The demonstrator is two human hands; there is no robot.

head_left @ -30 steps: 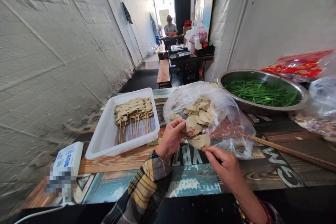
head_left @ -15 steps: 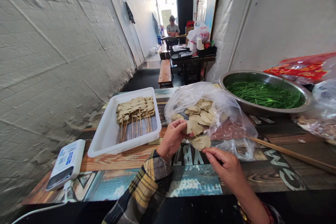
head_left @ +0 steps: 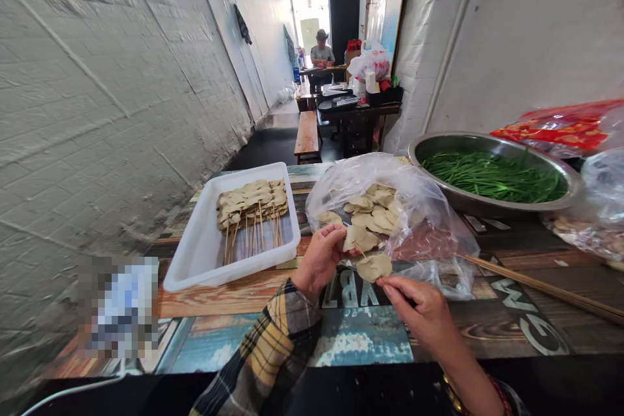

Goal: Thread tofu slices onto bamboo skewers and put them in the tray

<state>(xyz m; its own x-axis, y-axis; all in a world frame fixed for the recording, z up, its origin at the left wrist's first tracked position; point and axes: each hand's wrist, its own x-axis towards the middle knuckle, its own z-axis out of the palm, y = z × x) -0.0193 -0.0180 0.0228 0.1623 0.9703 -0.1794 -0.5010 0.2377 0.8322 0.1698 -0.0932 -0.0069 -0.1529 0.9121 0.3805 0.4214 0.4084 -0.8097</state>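
Note:
My left hand (head_left: 319, 257) pinches a thin beige food slice (head_left: 359, 239) between thumb and fingers. A second beige slice (head_left: 374, 267) hangs just below it, with a short stretch of wooden skewer (head_left: 359, 248) showing between the two. My right hand (head_left: 414, 302) is closed at the lower slice's bottom edge, in line with that skewer; its fingertips cover the skewer's lower end. Behind both hands lies an open clear plastic bag (head_left: 429, 221) with a heap of loose beige slices (head_left: 375, 208). To the left, a white plastic tray (head_left: 190, 260) holds several finished-looking skewers of slices (head_left: 251, 201).
A steel basin (head_left: 497, 205) of green chives stands at the right rear. Bare wooden skewers (head_left: 541, 283) lie on the right of the table (head_left: 361, 338). A blurred device with a cable (head_left: 119, 305) sits at the left. Farther back, a person (head_left: 322, 55) sits at another table.

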